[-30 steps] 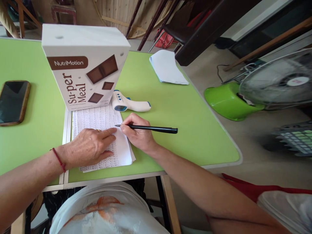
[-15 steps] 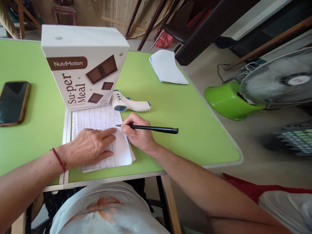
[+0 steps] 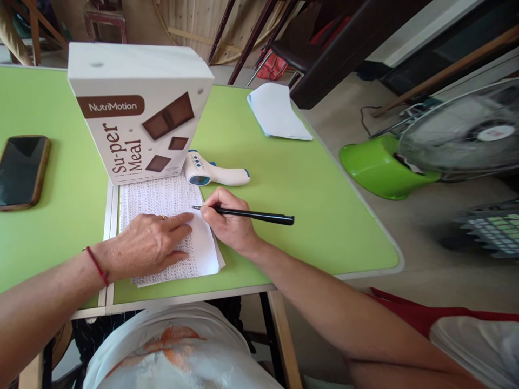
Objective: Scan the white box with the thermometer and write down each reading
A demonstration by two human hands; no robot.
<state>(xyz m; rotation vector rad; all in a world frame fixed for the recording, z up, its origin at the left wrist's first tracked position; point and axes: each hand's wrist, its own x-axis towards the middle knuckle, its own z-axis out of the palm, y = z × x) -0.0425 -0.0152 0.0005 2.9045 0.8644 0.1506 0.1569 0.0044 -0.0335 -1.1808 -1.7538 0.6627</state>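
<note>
Head camera view: A slim black pen [image 3: 259,216] slants low over a stack of handwritten sheets [image 3: 207,256] on a green tabletop [image 3: 320,210], its barrel running out to the right and its fine tip at the paper; whether the tip touches cannot be made out. Rows of small, dense script, too fine to read, fill much of the top sheet, while its lower right side shows blank white. Other sheet edges show beneath.

The right hand [image 3: 232,224] grips the pen near its tip, thumb and fingers closed around the barrel, the forearm reaching in from the lower right. The left hand [image 3: 151,244] lies palm down and open across the sheets, index finger extended toward the pen tip, a red cord bracelet [image 3: 96,267] at the wrist.

A white NutriMotion "Su-per Meal" box [image 3: 133,127] stands upright at the sheets' far end, beside a white-and-blue infrared thermometer [image 3: 221,174]. A smartphone [image 3: 22,172] lies at the left, well apart from the hands; a stack of white paper [image 3: 279,112] rests near the table's far right edge.
</note>
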